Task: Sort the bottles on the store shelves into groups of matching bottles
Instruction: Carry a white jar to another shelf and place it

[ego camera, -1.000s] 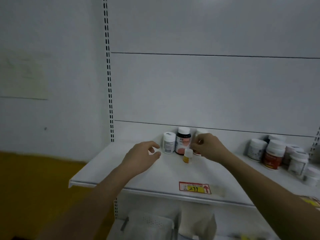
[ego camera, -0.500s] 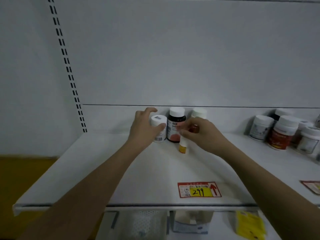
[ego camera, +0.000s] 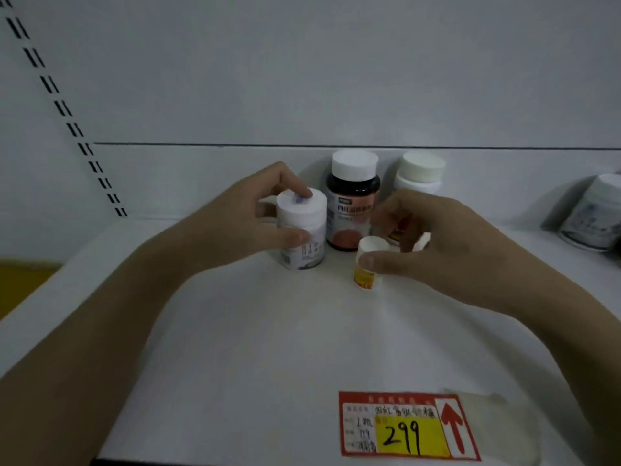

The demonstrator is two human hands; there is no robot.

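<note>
Dim bluish light, soft blur, bowed edges

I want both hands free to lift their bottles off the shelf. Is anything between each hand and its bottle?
Nothing visible. The left hand already grips the white bottle, and the right hand pinches the small bottle.
</note>
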